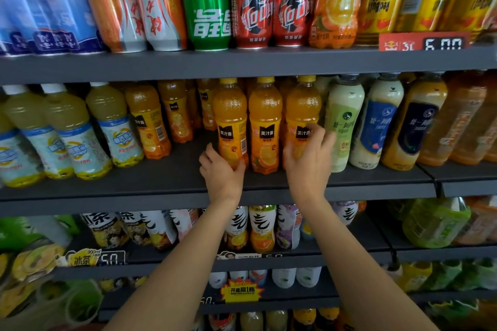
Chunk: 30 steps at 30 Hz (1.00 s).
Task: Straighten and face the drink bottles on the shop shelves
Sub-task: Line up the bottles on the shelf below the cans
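1. The left hand (220,170) is cupping the base of the left orange juice bottle (231,121), fingers curling round it.
2. The right hand (309,161) is wrapping the right orange juice bottle (302,105); the middle orange juice bottle (265,126) is standing untouched between them.
3. All three are standing upright on the middle shelf (161,183), directly ahead of the hands, black labels reading 美汁源 facing outward.
4. A price tag (425,41) above is showing 6.00.

Black label panels reading 美汁源 on three front orange juice bottles (265,126), red shelf tag (422,41) showing 6.00, yellow tag (83,259) reading 冰茶 900ml, price seemingly 50
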Each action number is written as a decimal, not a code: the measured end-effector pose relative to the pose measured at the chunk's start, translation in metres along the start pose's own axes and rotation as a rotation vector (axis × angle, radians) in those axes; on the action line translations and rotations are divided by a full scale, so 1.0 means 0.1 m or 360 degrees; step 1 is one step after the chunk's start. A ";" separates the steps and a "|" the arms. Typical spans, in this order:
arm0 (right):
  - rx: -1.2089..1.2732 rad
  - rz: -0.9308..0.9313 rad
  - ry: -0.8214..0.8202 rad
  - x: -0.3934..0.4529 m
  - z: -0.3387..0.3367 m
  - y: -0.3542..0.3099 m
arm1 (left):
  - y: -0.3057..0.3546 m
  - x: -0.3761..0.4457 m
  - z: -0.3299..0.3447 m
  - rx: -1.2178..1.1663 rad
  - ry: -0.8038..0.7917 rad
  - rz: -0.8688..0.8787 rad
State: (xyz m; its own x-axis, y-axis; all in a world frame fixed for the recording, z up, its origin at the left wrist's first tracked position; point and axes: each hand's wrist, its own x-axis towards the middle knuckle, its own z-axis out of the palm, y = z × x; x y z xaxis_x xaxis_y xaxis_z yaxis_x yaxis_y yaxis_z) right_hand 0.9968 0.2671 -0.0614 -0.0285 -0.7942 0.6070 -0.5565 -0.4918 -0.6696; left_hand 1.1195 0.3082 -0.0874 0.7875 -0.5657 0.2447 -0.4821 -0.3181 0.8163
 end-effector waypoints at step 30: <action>0.0305 0.0532 -0.0808 0.04 2.47 -1.54 | -1.14 1.37 -1.41 0.0020 -0.0268 0.0497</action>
State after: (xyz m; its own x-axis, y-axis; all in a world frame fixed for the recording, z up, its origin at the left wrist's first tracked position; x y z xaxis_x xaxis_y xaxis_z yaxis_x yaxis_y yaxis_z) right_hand 1.2870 0.2513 -0.0612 0.2483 -0.9630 0.1049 -0.4261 -0.2058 -0.8809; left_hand 1.3360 0.3747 -0.0726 0.5277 -0.7542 0.3908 -0.6950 -0.1189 0.7091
